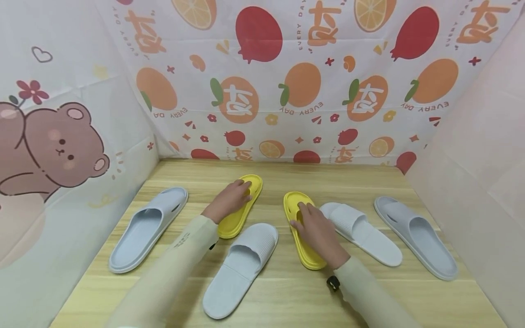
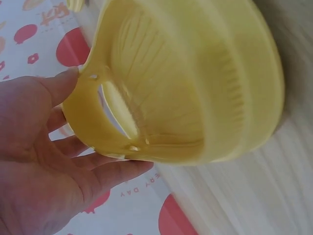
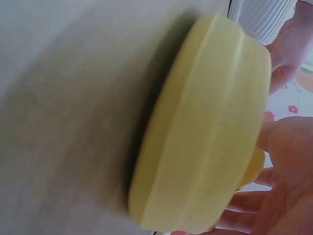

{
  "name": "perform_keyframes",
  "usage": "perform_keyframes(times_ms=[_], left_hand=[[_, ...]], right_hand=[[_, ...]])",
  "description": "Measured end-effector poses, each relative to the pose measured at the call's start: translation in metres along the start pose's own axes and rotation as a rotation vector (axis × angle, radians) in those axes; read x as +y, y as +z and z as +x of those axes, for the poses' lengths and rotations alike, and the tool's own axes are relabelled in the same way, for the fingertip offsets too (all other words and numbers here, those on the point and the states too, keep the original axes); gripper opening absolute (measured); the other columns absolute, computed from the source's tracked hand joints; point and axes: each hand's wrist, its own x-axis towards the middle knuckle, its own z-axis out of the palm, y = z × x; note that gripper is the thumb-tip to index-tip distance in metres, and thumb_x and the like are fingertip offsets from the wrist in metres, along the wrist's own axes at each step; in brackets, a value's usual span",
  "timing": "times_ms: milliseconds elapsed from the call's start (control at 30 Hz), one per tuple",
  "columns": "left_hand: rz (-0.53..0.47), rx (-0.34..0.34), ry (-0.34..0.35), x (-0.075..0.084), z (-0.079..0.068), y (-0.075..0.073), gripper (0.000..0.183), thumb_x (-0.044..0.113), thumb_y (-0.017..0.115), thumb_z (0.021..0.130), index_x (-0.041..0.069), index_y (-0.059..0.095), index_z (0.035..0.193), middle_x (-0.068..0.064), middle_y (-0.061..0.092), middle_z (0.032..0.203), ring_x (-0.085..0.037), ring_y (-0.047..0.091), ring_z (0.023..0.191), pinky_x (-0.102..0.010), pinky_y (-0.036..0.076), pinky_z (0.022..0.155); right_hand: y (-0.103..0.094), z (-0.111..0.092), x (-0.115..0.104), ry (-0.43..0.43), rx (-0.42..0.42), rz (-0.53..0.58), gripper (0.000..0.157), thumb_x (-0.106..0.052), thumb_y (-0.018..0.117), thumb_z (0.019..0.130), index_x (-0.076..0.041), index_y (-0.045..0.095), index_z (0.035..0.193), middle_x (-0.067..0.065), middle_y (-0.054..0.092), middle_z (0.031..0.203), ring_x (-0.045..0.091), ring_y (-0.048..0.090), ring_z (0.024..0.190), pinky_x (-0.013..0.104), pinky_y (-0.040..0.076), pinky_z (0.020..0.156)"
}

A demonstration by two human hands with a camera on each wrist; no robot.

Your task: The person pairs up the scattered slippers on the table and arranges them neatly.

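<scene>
My left hand (image 1: 229, 200) grips a yellow slipper (image 1: 231, 225) by its strap, thumb on one side and fingers on the other, as the left wrist view shows. That slipper lies toe away, slanting right. To its right, my right hand (image 1: 321, 234) holds the strap of a second yellow slipper (image 1: 310, 258), its toe pointing away and slightly left. In the right wrist view the heel of this yellow slipper (image 3: 205, 132) fills the middle and hides part of the fingers. Both yellow slippers are at the wooden surface; whether they are slightly lifted I cannot tell.
A grey-blue slipper (image 1: 130, 241) lies at the left, a similar one (image 1: 432, 250) at the far right. Of two pale slippers with ribbed straps, one (image 1: 224, 291) lies between my arms, the other (image 1: 375, 243) right of my right hand. Printed cloth (image 1: 270, 91) stands behind.
</scene>
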Motion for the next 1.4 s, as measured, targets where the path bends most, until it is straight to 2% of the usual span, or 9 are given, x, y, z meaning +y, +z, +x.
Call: perform_keyframes(times_ms=[200,400,500,667,800,900,1067,1200,1400], left_hand=[[0.029,0.02,0.009,0.005,0.007,0.006,0.055,0.026,0.058,0.104,0.003,0.042,0.151,-0.029,0.044,0.149,-0.046,0.046,0.136,-0.058,0.04,0.11],[0.077,0.042,0.033,0.009,0.016,0.006,0.053,0.027,0.059,0.103,0.003,0.045,0.148,-0.027,0.049,0.145,-0.044,0.052,0.13,-0.056,0.045,0.106],[0.095,0.046,0.023,0.011,0.021,0.004,0.052,0.027,0.061,0.102,0.004,0.047,0.146,-0.027,0.051,0.142,-0.043,0.055,0.126,-0.056,0.047,0.103],[0.105,0.025,-0.013,0.017,0.031,0.002,0.054,0.03,0.06,0.103,0.004,0.047,0.148,-0.027,0.051,0.143,-0.044,0.056,0.126,-0.055,0.046,0.105],[0.111,0.022,-0.024,0.023,0.041,0.003,0.054,0.031,0.058,0.103,0.003,0.046,0.148,-0.027,0.052,0.143,-0.045,0.056,0.124,-0.056,0.047,0.103],[0.111,0.031,-0.037,0.027,0.047,0.004,0.052,0.031,0.058,0.103,0.004,0.048,0.147,-0.026,0.054,0.141,-0.045,0.058,0.121,-0.056,0.049,0.1],[0.114,0.04,-0.075,0.031,0.055,0.004,0.048,0.031,0.059,0.103,0.005,0.051,0.143,-0.025,0.054,0.138,-0.045,0.058,0.119,-0.056,0.05,0.098],[0.135,0.054,-0.079,0.036,0.061,0.005,0.045,0.032,0.058,0.103,0.004,0.054,0.139,-0.025,0.056,0.133,-0.044,0.06,0.114,-0.056,0.052,0.093],[0.148,0.083,-0.11,0.041,0.07,0.011,0.041,0.033,0.06,0.102,0.005,0.056,0.133,-0.022,0.06,0.125,-0.041,0.063,0.11,-0.054,0.054,0.089]], right_hand=[[0.004,0.008,0.0,-0.001,0.002,-0.013,0.065,-0.051,0.058,0.1,-0.011,0.043,0.149,0.021,0.052,0.146,0.038,0.054,0.13,0.063,0.051,0.087],[0.004,0.015,-0.001,-0.006,0.029,-0.045,0.063,-0.051,0.057,0.1,-0.011,0.044,0.147,0.019,0.057,0.139,0.036,0.059,0.123,0.058,0.054,0.079],[0.004,0.021,-0.004,-0.009,0.026,-0.049,0.062,-0.051,0.056,0.1,-0.011,0.045,0.146,0.019,0.057,0.136,0.036,0.06,0.12,0.056,0.054,0.075],[0.006,0.03,-0.006,-0.018,0.035,-0.085,0.057,-0.051,0.056,0.1,-0.011,0.046,0.14,0.015,0.06,0.12,0.03,0.063,0.098,0.045,0.049,0.059],[0.009,0.036,-0.006,-0.027,0.069,-0.121,0.05,-0.05,0.057,0.1,-0.011,0.048,0.13,0.011,0.058,0.104,0.024,0.058,0.078,0.037,0.041,0.049],[0.01,0.041,-0.006,-0.039,0.093,-0.121,0.046,-0.049,0.058,0.1,-0.011,0.049,0.124,0.011,0.056,0.096,0.023,0.053,0.071,0.036,0.038,0.046],[0.011,0.051,-0.011,-0.027,0.08,-0.126,0.05,-0.049,0.057,0.1,-0.009,0.048,0.128,0.015,0.058,0.101,0.025,0.055,0.075,0.038,0.04,0.048],[0.013,0.06,-0.012,-0.005,0.061,-0.125,0.054,-0.049,0.056,0.101,-0.007,0.047,0.134,0.018,0.06,0.106,0.028,0.058,0.08,0.041,0.044,0.052],[0.012,0.07,-0.014,0.007,0.073,-0.107,0.052,-0.048,0.057,0.101,-0.007,0.048,0.132,0.019,0.061,0.105,0.031,0.06,0.083,0.047,0.048,0.057]])
